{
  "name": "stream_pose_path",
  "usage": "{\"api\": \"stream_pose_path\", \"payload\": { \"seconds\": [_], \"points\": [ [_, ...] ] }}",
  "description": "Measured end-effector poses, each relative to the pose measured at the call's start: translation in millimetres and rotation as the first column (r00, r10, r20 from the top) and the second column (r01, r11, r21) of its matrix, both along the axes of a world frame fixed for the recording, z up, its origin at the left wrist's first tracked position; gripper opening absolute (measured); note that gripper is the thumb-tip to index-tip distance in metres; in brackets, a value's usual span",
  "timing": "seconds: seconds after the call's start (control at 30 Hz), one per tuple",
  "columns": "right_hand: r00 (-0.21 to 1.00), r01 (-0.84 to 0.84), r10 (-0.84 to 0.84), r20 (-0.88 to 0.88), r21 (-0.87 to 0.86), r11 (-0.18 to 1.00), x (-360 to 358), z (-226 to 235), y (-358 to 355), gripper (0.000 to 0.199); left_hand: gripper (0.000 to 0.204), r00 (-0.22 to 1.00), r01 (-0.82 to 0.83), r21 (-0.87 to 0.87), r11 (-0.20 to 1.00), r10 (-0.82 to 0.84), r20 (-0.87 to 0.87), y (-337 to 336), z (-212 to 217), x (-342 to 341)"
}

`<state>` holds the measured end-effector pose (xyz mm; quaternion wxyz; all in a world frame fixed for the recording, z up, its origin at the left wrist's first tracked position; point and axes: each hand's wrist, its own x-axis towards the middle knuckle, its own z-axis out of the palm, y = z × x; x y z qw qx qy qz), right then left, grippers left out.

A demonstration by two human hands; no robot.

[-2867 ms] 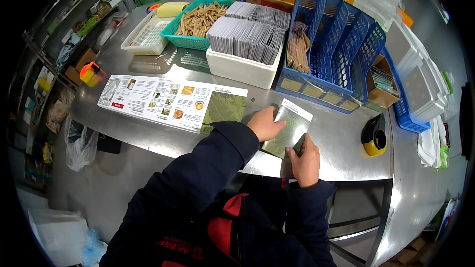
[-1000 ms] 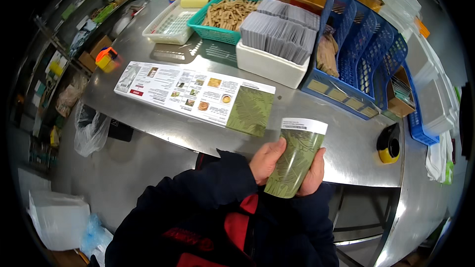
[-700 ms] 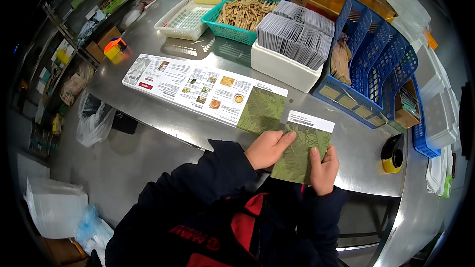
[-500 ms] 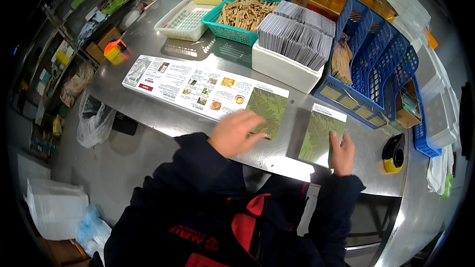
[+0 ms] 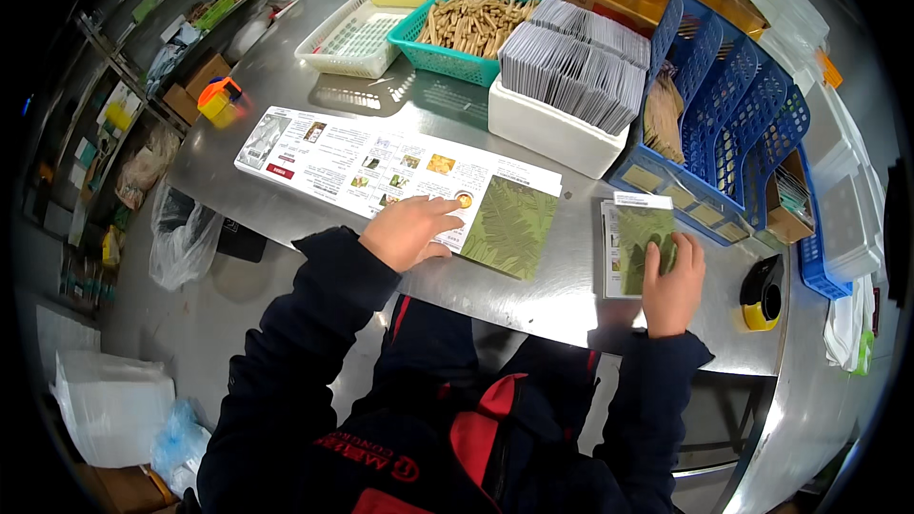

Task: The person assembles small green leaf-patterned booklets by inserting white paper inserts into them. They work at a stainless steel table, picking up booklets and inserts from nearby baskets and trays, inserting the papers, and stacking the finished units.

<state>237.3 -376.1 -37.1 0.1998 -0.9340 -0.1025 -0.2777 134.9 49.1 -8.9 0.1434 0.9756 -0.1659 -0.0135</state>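
Note:
A stack of long white printed sheets (image 5: 328, 154) lies across the steel table, with small food pictures and a green leaf-patterned panel (image 5: 511, 226) at its right end. My left hand (image 5: 411, 233) rests on the stack's front edge just left of that panel, fingers stretched out and holding nothing. To the right, my right hand (image 5: 674, 281) has its thumb and fingers on a green folded leaflet (image 5: 640, 228). Beneath that leaflet a white printed edge with small pictures shows at its left. How many layers lie there I cannot tell.
A white foam box (image 5: 547, 138) full of upright grey-white cards stands behind the sheets. Left of it are a teal basket (image 5: 433, 59) of short brown sticks and a white basket (image 5: 328, 59). Blue file racks (image 5: 705, 133) and a black-and-yellow tape dispenser (image 5: 762, 293) are at right.
My left hand has moved left, off the green panel and onto the white part. My right hand has shifted slightly right and up with the leaflet, and a white printed edge now shows beneath it.

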Motion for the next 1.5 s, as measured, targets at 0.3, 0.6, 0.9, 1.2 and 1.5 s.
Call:
{"api": "stream_pose_path", "payload": {
  "seconds": [0.3,0.6,0.9,1.2,1.5],
  "points": [
    [0.959,-0.252,0.265,0.102,-0.125,0.96,-89,65,58,0.024,0.029,0.999,0.028,-0.138,0.99,-0.032,-0.026,24,-1,1],
    [0.458,-0.139,0.812,-0.36,0.874,0.466,-79,16,94,0.039,0.018,0.695,-0.003,-0.177,0.984,0.13,0.707,6,-5,-18],
    [0.318,0.529,0.92,-0.229,0.848,0.028,-65,-12,140,0.051,0.036,0.877,0.19,-0.212,0.958,-0.069,0.476,-13,-6,-82],
    [0.036,0.439,0.998,0.057,0.896,-0.067,-76,-10,136,0.072,0.104,0.944,-0.257,-0.805,0.535,0.319,-0.09,-65,6,-87],
    [0.176,0.055,0.984,-0.032,0.998,0.023,-72,-14,158,0.069,0.042,0.923,-0.363,-0.837,0.41,0.28,-0.263,-51,28,-109]
  ]
}}
